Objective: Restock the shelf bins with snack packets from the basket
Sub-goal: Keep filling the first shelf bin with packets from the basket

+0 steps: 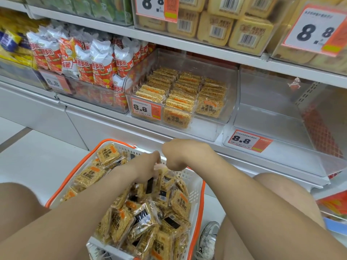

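The near basket (193,182) is heaped with snack packets (180,203); they look light, slippery and brittle, best pinched by a sealed edge. Left hand (148,166) and right hand (182,156) dip in, grips hidden, so I cannot tell. Beyond sits a part-filled bin (206,128).

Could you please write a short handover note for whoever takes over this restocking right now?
Hands: the left hand reaches down among the packets in the basket; its fingers are hidden. The right hand is beside it over the basket, fingers curled under; its grip cannot be told.
Done: the middle bin is partly filled with rows of the same packets.
Left: the basket is heaped full, and the clear bin to the right shows no packets yet. Probably top up the middle bin, then fill that one.
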`<state>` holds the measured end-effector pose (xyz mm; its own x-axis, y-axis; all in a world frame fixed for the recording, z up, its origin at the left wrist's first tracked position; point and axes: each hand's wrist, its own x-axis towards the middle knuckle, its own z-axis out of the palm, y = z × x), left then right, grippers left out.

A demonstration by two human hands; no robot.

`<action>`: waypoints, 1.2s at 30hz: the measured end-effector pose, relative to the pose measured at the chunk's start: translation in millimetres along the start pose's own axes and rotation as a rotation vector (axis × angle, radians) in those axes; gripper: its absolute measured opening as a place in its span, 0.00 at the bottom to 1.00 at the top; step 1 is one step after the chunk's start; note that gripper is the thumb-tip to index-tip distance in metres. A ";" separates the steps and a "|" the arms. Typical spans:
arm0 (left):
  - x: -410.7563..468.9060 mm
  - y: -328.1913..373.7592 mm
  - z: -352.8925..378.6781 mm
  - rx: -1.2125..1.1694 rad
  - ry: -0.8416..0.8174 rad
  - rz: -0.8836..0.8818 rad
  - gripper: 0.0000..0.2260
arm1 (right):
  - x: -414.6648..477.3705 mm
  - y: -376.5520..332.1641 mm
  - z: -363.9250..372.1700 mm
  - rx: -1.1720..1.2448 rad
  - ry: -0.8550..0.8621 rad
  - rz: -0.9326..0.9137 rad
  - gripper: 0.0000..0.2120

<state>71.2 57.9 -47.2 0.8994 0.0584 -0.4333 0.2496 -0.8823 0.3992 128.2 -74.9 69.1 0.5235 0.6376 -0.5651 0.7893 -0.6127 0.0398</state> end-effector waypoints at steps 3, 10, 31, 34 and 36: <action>-6.9 11.8 -23.8 -0.224 0.203 0.013 0.21 | 2.1 15.0 -5.0 0.059 0.067 0.015 0.10; -26.4 37.0 -63.7 -1.290 0.382 -0.242 0.10 | -12.1 50.7 -20.8 0.218 0.062 -0.120 0.42; -29.0 65.8 -79.6 -1.353 0.602 0.044 0.09 | -23.1 86.6 -40.1 0.593 0.454 -0.104 0.26; -30.3 70.0 -84.5 -1.260 0.572 0.087 0.09 | -23.5 85.5 -40.2 0.684 0.569 -0.173 0.34; -29.6 73.3 -86.1 -1.298 0.540 0.116 0.17 | -23.4 83.4 -40.3 0.708 0.597 -0.211 0.29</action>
<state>93.7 31.8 64.5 0.8885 0.4464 -0.1066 0.0479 0.1409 0.9889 194.7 -122.2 118.9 0.6244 0.7809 0.0193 0.6114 -0.4732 -0.6343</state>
